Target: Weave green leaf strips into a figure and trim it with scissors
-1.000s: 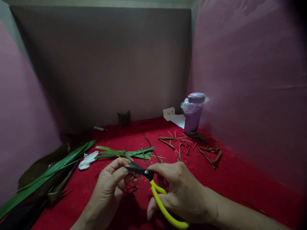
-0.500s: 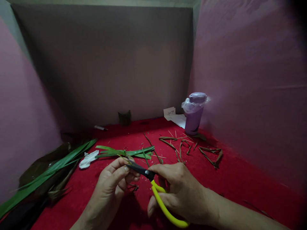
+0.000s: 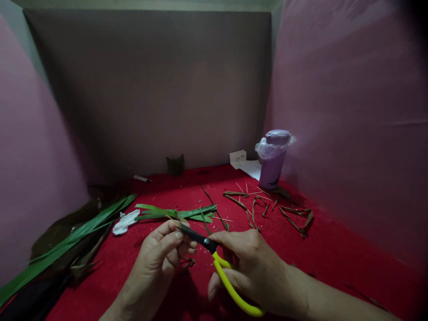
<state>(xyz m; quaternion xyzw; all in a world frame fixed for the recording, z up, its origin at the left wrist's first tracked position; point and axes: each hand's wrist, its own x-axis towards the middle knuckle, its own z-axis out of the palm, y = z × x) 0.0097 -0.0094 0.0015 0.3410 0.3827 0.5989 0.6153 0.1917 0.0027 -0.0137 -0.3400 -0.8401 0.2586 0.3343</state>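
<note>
My right hand is closed on a pair of scissors with yellow handles and dark blades. The blades point left and up, and their tips reach the fingertips of my left hand. Thumb and fingers of that hand pinch a thin, brownish-green strip, most of which is hidden by the fingers and blades. Just beyond the left fingertips, a bundle of cut green leaf strips lies on the red cloth. A small dark scrap rests below the blades.
Long green leaves lie at the left beside a crumpled white tissue. Brown dried strips and thin sticks are scattered to the right. A purple tumbler stands behind them, near white paper. Walls rise around the cloth.
The whole view has shifted slightly, moving things a little to the right. Both hands keep nearly the same pose, with the scissor blades still at the left fingertips.
</note>
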